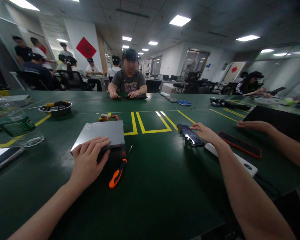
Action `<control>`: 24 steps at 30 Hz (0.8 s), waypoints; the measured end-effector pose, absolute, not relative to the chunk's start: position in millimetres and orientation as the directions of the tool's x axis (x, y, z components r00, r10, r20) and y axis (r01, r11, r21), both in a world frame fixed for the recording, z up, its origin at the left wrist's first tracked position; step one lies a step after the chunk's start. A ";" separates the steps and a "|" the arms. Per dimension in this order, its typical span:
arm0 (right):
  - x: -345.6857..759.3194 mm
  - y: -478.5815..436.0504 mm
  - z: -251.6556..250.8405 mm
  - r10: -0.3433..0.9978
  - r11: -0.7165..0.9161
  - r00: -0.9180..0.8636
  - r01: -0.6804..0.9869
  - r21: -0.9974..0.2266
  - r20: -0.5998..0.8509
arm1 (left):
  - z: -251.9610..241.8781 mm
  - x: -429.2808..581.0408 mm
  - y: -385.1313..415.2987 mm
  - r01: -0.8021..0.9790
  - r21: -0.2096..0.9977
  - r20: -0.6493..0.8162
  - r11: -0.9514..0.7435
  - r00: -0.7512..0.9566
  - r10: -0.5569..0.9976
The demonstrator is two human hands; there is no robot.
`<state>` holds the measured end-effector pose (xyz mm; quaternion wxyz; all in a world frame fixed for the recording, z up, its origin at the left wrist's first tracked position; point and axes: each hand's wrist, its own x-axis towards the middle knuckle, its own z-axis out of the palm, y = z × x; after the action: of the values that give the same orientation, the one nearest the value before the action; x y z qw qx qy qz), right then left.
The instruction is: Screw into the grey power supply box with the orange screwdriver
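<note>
The left hand [91, 156] hides part of the near edge of the box [105, 130]. Left of the box, a bottle [17, 121] and a phone [5, 158] are cut off. Beyond the box on its left, dark items [58, 107] in a bowl [62, 112] blend together. Right of the box, pixel blocks mask another phone's [193, 138] end, and the right forearm [230, 173] hides part of a strip [243, 164].
</note>
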<state>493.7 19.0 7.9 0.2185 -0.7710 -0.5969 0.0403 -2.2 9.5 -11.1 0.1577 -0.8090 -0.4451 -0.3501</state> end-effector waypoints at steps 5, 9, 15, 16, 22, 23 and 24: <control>487.9 8.8 1.5 0.951 -0.176 0.261 0.899 -0.402 0.165 | -12.2 -2.8 10.6 0.824 0.058 0.710 -0.564 0.363 0.604; 481.9 9.8 -5.6 0.955 -0.155 0.240 0.904 -0.398 0.174 | -10.7 -2.6 9.6 0.828 0.052 0.708 -0.558 0.364 0.606; 478.6 13.6 -9.0 0.958 -0.149 0.229 0.913 -0.380 0.173 | -9.5 -2.5 9.0 0.825 0.059 0.699 -0.562 0.367 0.613; 478.5 13.2 -9.4 0.961 -0.145 0.222 0.914 -0.379 0.167 | -9.6 -2.6 9.1 0.826 0.058 0.698 -0.561 0.368 0.614; 483.3 10.9 -11.9 0.953 -0.202 0.267 0.912 -0.357 0.143 | -10.9 -2.6 9.0 0.838 0.042 0.707 -0.544 0.359 0.609; 484.8 10.7 -12.1 0.947 -0.220 0.286 0.909 -0.353 0.144 | -11.1 -2.6 8.9 0.838 0.042 0.704 -0.543 0.361 0.611; 486.2 10.4 -12.1 0.943 -0.234 0.299 0.907 -0.351 0.144 | -11.1 -2.6 8.8 0.838 0.042 0.702 -0.544 0.362 0.614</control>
<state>486.2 10.4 -12.1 0.1869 -0.7841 -0.5898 0.0491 -2.6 8.8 -11.1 0.1639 -0.8089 -0.4487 -0.3427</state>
